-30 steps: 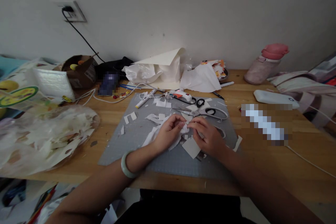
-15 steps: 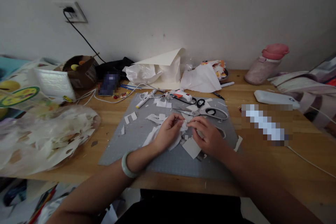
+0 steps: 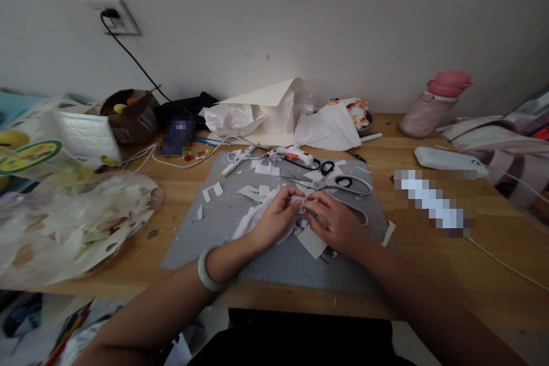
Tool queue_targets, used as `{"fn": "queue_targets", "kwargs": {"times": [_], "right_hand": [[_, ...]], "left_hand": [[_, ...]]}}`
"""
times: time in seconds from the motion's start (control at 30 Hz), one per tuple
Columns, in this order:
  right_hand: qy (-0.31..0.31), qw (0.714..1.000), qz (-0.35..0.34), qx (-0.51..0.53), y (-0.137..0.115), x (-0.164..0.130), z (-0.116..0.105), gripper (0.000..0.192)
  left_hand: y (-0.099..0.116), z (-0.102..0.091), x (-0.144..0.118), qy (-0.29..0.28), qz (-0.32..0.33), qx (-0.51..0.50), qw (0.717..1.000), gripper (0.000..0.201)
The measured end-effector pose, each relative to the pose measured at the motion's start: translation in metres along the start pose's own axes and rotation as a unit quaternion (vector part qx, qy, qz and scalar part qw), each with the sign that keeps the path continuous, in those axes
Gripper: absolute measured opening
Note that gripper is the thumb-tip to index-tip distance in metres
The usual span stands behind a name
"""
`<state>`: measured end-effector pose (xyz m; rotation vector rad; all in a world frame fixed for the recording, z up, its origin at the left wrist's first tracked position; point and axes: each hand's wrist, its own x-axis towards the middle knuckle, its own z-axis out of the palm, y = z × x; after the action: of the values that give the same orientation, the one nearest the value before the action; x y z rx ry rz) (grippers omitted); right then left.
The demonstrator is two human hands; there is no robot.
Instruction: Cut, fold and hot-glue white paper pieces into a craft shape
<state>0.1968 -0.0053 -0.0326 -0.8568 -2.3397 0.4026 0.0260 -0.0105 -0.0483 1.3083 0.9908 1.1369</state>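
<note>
The right hand (image 3: 337, 220) had shifted slightly towards the left hand (image 3: 274, 220). Both hands were nearly closed, pinching a thin white piece (image 3: 298, 199) above the cutting mat (image 3: 191, 240). Uneven pulling could have torn it; the scissors (image 3: 316, 182), lying just beyond, could have nicked either hand.

Wooden table (image 3: 433, 274): grained, light-brown top, far edge set along the wall (image 3: 274, 23). Wall behind the table: plain grey, small dark marks noted. Socket (image 3: 130, 22): mounted above the table's left part, black plug (image 3: 110, 14) inserted. Floor (image 3: 403, 338) below the table's near edge: pale, partly visible. Light over the table: dim
</note>
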Motion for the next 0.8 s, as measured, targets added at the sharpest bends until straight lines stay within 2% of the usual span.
{"fn": "queue_targets", "kwargs": {"times": [0.2, 0.4, 0.57, 0.7, 0.8], "right_hand": [[0.062, 0.998, 0.014, 0.021, 0.0, -0.001, 0.0, 0.018], [0.028, 0.999, 0.013, 0.005, 0.001, -0.001, 0.001, 0.02], [0.043, 0.999, 0.014, 0.014, 0.001, -0.002, 0.002, 0.02], [0.064, 0.995, 0.047, -0.055, 0.013, 0.011, -0.003, 0.022], [0.038, 0.982, 0.114, -0.145, 0.029, 0.038, -0.012, 0.021]], "left_hand": [[-0.005, 0.001, 0.003, 0.014, -0.04, -0.06, 0.997, 0.011], [-0.003, 0.003, 0.001, 0.019, -0.021, -0.019, 0.999, 0.013], [0.001, 0.003, 0.001, 0.018, -0.025, -0.019, 0.999, 0.013], [0.005, -0.002, 0.001, 0.05, -0.022, 0.042, 0.998, 0.012], [0.006, -0.005, 0.001, 0.046, -0.016, 0.072, 0.996, 0.011]]}}
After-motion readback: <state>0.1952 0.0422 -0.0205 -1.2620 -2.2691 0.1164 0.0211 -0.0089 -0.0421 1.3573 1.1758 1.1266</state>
